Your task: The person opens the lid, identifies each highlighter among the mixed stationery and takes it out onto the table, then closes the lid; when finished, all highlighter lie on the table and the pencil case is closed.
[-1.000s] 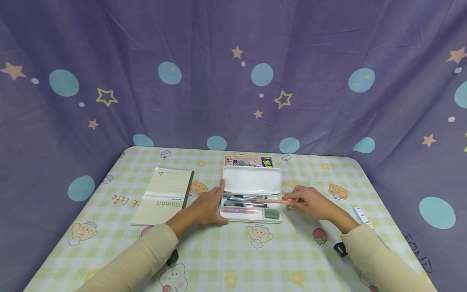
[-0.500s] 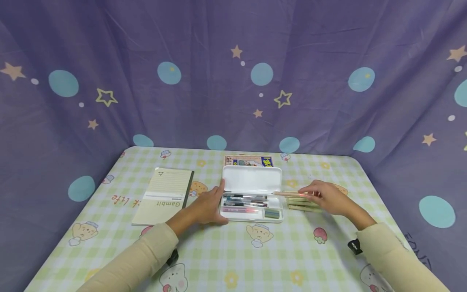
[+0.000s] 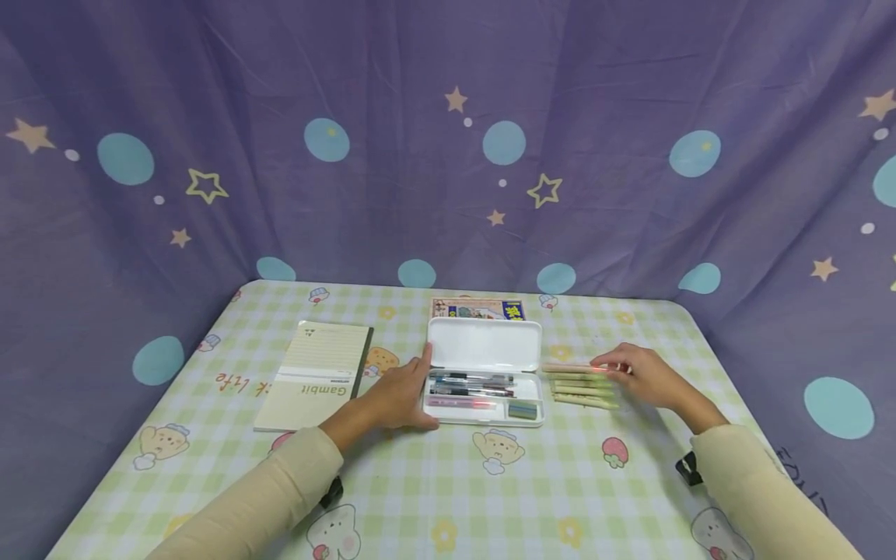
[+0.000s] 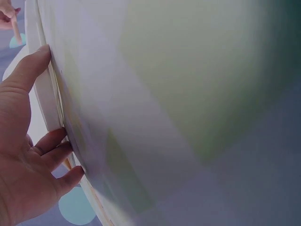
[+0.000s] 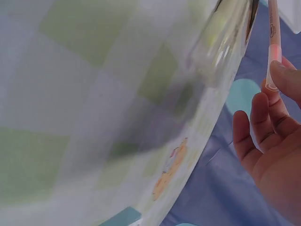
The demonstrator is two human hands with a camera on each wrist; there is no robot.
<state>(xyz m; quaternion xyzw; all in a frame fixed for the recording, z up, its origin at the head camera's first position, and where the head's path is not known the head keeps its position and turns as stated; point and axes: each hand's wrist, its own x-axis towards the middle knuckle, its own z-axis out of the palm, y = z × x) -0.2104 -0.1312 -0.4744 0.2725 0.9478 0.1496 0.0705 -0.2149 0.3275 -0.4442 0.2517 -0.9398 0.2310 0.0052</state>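
Note:
A white pencil case lies open in the middle of the table, several pens and a small grey-green block in its tray. My left hand grips its left end, thumb at the front corner; the left wrist view shows the fingers bent along its edge. Right of the case, my right hand pinches a pale pink highlighter by its clear-capped end between thumb and fingers. Several green-tipped highlighters lie side by side just in front of it.
A Gambit notebook lies left of the case. Behind the raised lid, a colourful printed booklet is partly hidden. The table has a green checked cloth. A purple curtain hangs behind.
My right hand has carried the pink highlighter rightward from over the case to beside the green-tipped highlighters, which its arm has uncovered. My left hand stays on the case.

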